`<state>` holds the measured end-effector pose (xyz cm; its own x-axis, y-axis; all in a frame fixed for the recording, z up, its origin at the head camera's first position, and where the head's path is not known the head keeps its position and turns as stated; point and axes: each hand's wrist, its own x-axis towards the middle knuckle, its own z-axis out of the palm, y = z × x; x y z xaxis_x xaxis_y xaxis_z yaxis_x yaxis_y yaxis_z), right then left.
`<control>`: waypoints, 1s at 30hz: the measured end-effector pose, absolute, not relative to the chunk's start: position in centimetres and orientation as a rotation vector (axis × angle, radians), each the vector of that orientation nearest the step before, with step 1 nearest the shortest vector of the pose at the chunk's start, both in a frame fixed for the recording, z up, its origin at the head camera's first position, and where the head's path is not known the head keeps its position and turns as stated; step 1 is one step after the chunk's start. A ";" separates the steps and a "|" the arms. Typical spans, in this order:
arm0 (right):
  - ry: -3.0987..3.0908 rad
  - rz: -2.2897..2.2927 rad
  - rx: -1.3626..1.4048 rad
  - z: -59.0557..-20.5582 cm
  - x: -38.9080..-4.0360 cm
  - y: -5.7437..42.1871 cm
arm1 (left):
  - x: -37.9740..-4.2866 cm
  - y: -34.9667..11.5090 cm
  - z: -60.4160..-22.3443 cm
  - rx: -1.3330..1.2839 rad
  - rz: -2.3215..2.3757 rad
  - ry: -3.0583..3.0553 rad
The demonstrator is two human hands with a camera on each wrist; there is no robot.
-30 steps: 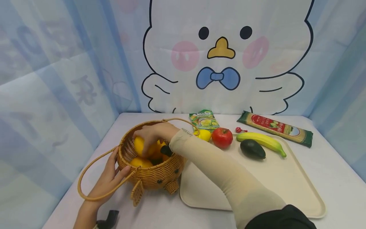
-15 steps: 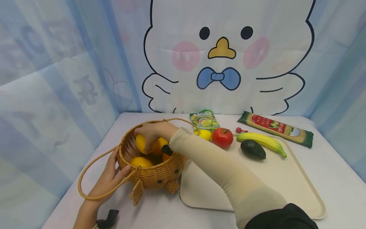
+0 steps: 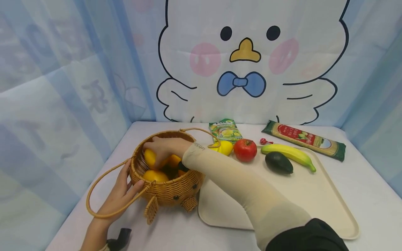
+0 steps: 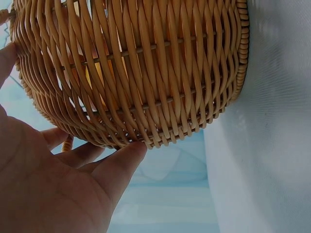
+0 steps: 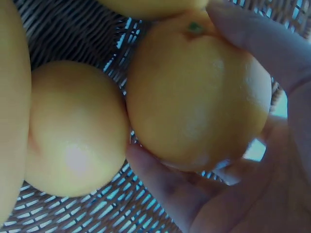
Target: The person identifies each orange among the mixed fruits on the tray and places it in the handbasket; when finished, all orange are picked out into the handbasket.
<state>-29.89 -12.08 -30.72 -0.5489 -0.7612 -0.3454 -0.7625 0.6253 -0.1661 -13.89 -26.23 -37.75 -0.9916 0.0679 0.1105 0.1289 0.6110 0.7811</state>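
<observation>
In the head view, the brown wicker basket (image 3: 176, 191), with looped handles, stands at the left holding several orange fruits. My right hand (image 3: 164, 148) reaches inside it and grips an orange (image 5: 199, 97), thumb and fingers around its sides. Another orange fruit (image 5: 77, 131) lies beside it, against the woven wall. My left hand (image 3: 117, 195) rests on the outside of the basket, with spread fingers (image 4: 121, 167) touching the weave in the left wrist view. One handle (image 3: 91, 188) loops over the left wrist.
Right of the basket lies a cream tray (image 3: 314, 198). On or by it are a yellow lemon (image 3: 225, 148), a red apple (image 3: 245, 150), a dark green avocado (image 3: 278, 162) and a banana (image 3: 289, 153). Behind lie a green packet (image 3: 226, 130), a lollipop (image 3: 263, 141) and a noodle packet (image 3: 304, 139).
My right hand shifts slightly left inside the basket along with the orange it grips. The left hand stays against the basket.
</observation>
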 end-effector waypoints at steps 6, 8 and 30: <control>2.518 0.003 -1.133 -30.8 -29.5 -12.3 | -13.9 -26.2 -37.6 -0.164 -1.337 -2.756; 2.539 0.000 -1.109 -30.9 -29.4 -12.5 | -13.9 -26.1 -37.6 -0.156 -1.338 -2.757; 2.557 0.247 -1.084 -31.7 -29.1 -13.3 | -13.9 -26.2 -37.7 -0.150 -1.314 -2.760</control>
<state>-29.05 -13.29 -31.71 -0.6450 -0.6605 -0.3843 -0.7219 0.6917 0.0226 -13.90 -26.15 -37.66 -0.9919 0.0536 0.1149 0.1230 0.6270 0.7692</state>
